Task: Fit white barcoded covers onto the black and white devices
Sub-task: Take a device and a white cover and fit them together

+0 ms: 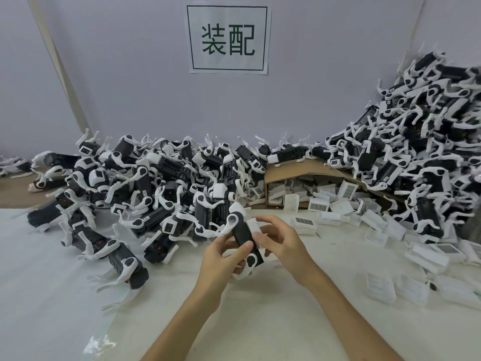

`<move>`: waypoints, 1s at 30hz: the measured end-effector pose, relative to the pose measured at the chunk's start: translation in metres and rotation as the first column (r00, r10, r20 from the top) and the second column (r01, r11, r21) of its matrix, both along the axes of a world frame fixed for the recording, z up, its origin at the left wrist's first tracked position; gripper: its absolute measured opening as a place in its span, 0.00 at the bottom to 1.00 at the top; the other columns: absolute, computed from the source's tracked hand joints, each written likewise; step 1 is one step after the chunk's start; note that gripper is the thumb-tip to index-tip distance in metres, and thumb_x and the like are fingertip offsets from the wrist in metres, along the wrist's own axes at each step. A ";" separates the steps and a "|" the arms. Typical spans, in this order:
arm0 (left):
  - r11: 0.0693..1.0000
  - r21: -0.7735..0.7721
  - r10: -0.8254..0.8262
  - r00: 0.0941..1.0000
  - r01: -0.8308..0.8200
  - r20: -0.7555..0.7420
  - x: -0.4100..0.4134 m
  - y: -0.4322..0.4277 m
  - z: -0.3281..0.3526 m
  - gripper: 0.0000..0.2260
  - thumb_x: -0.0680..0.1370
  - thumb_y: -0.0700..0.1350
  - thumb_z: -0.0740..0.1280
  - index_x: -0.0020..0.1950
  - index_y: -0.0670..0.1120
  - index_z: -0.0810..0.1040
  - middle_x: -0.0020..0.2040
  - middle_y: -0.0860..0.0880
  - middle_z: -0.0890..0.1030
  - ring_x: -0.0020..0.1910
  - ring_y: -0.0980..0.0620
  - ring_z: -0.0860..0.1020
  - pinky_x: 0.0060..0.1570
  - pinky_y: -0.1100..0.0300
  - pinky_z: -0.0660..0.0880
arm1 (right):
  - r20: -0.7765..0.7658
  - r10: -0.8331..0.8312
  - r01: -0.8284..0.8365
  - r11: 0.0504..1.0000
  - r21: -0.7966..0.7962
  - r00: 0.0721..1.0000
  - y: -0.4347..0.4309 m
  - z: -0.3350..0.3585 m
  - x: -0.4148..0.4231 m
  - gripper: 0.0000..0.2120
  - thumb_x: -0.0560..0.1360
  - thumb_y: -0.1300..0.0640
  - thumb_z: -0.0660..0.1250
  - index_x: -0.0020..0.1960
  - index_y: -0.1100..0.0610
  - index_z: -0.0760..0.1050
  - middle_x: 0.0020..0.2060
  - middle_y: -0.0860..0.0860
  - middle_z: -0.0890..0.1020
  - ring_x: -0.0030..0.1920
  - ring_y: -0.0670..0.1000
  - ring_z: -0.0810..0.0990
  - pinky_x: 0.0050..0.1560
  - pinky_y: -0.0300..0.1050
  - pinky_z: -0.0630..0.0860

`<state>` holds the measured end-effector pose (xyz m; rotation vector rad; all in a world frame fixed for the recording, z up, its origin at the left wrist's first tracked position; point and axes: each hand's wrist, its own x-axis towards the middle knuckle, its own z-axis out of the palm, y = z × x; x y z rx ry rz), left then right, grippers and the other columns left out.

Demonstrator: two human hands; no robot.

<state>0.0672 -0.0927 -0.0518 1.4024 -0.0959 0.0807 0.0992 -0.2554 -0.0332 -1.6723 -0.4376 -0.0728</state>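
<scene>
A black and white device with white curved arms is held above the white table at centre. My left hand grips its black body from the left and below. My right hand holds a white cover against the device's right side, fingers curled round it. Whether the cover is seated I cannot tell.
A heap of black and white devices fills the left and middle back; a taller heap rises at right. An open cardboard box spills white barcoded covers, and more covers lie at right. A paper sign hangs on the wall.
</scene>
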 end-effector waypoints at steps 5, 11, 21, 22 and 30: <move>1.000 0.023 0.018 1.000 -0.018 -0.005 -0.001 -0.002 0.000 0.14 0.75 0.46 0.75 0.60 0.47 0.81 0.50 0.46 0.85 0.33 0.56 0.80 0.33 0.65 0.75 | 0.037 0.013 -0.013 1.000 -0.015 0.999 -0.001 -0.002 0.002 0.08 0.77 0.54 0.72 0.52 0.54 0.75 0.42 0.50 0.85 0.40 0.45 0.81 0.39 0.38 0.75; 1.000 -0.003 0.030 1.000 -0.030 0.003 0.000 0.000 -0.001 0.12 0.77 0.45 0.74 0.60 0.50 0.83 0.50 0.41 0.84 0.37 0.50 0.81 0.34 0.63 0.75 | 0.007 0.040 -0.039 0.998 -0.053 0.999 -0.003 0.000 0.001 0.05 0.82 0.59 0.65 0.56 0.54 0.78 0.46 0.51 0.85 0.47 0.48 0.81 0.47 0.47 0.77; 0.999 -0.037 -0.037 0.999 0.037 -0.021 -0.008 0.000 0.007 0.14 0.74 0.56 0.70 0.53 0.50 0.85 0.45 0.49 0.86 0.41 0.51 0.85 0.34 0.57 0.80 | -0.023 -0.001 0.001 1.000 -0.016 1.000 -0.003 0.001 0.000 0.06 0.81 0.60 0.67 0.55 0.56 0.81 0.46 0.54 0.86 0.43 0.47 0.82 0.42 0.40 0.75; 0.999 -0.007 -0.035 0.999 0.035 -0.020 -0.008 -0.001 0.008 0.14 0.75 0.57 0.69 0.54 0.49 0.84 0.43 0.51 0.86 0.40 0.53 0.84 0.34 0.60 0.79 | -0.017 -0.020 0.020 1.000 0.001 1.000 -0.004 0.002 0.001 0.05 0.80 0.60 0.68 0.55 0.55 0.81 0.46 0.53 0.86 0.43 0.46 0.81 0.41 0.40 0.75; 0.999 0.030 -0.034 0.997 0.032 0.067 -0.013 0.001 0.014 0.11 0.77 0.57 0.64 0.48 0.61 0.87 0.43 0.58 0.86 0.37 0.66 0.80 0.35 0.75 0.72 | -0.258 0.201 -0.182 0.979 0.095 0.945 0.003 -0.002 -0.001 0.20 0.82 0.44 0.60 0.63 0.57 0.79 0.53 0.60 0.83 0.52 0.56 0.81 0.57 0.58 0.76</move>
